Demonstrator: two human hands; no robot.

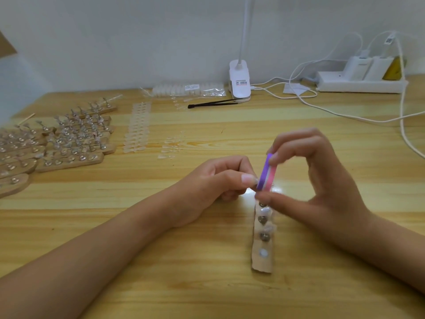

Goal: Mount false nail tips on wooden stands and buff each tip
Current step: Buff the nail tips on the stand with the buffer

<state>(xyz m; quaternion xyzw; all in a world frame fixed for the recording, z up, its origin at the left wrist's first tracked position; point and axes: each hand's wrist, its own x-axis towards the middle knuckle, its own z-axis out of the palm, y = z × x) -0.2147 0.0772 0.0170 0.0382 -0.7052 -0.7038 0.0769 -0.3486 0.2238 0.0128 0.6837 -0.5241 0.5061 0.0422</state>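
Purple-white-pink buffer block (266, 173) pinched between thumb and fingertips of right hand (322, 180), over far end of wooden stand (263, 254). Stand flat on tabletop (184, 284), towards near edge, right of centre. Left hand (218, 178) curled, thumb and forefinger pressed together beside block; anything held hidden. Loaded stands (69, 139) crowded at left edge.

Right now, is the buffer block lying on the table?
No: the right hand pinches the buffer block between thumb and fingers, over the far end of the wooden stand.
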